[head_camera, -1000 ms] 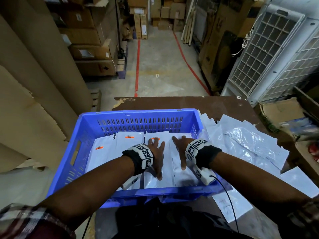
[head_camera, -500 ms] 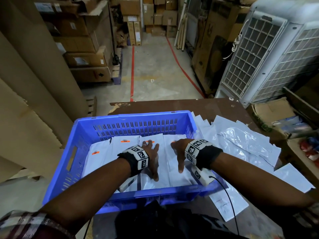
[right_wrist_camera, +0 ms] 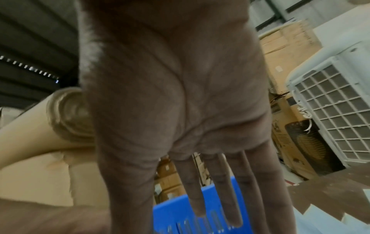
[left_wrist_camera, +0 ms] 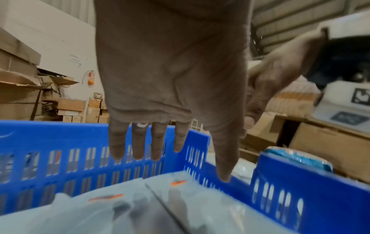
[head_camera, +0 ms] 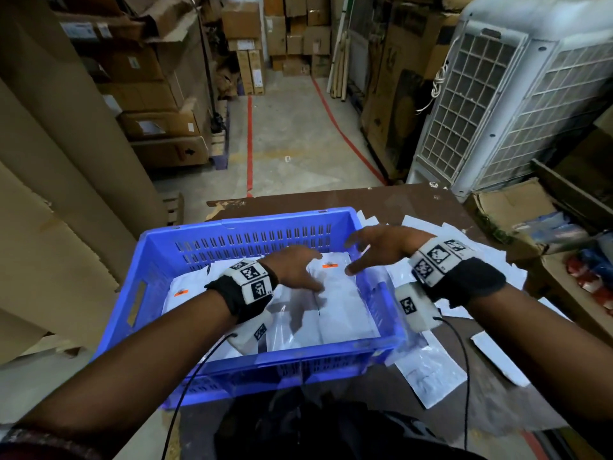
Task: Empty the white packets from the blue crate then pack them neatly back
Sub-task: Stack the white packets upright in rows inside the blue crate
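The blue crate [head_camera: 232, 227] stands on the brown table and holds white packets [head_camera: 341, 303] with orange labels, laid flat side by side. My left hand [head_camera: 295, 267] is over the packets in the middle of the crate, fingers straight and spread, holding nothing. In the left wrist view the left hand [left_wrist_camera: 170, 79] hovers a little above the packets [left_wrist_camera: 140, 205] and casts a shadow on them. My right hand [head_camera: 381, 244] is raised over the crate's right rim, open and empty. The right wrist view shows the right hand [right_wrist_camera: 180, 95] with straight fingers above the crate [right_wrist_camera: 172, 213].
Several loose white packets [head_camera: 431, 370] lie on the table [head_camera: 331, 200] to the right of the crate. A white air cooler [head_camera: 514, 94] stands at the back right. An open cardboard box [head_camera: 507, 207] is beside it. Stacked cartons [head_camera: 159, 124] line the left.
Both hands were pressing flat on the packets near the crate's front. Now both have lifted; the right hand has swung right over the crate's rim, and the left has moved farther in.
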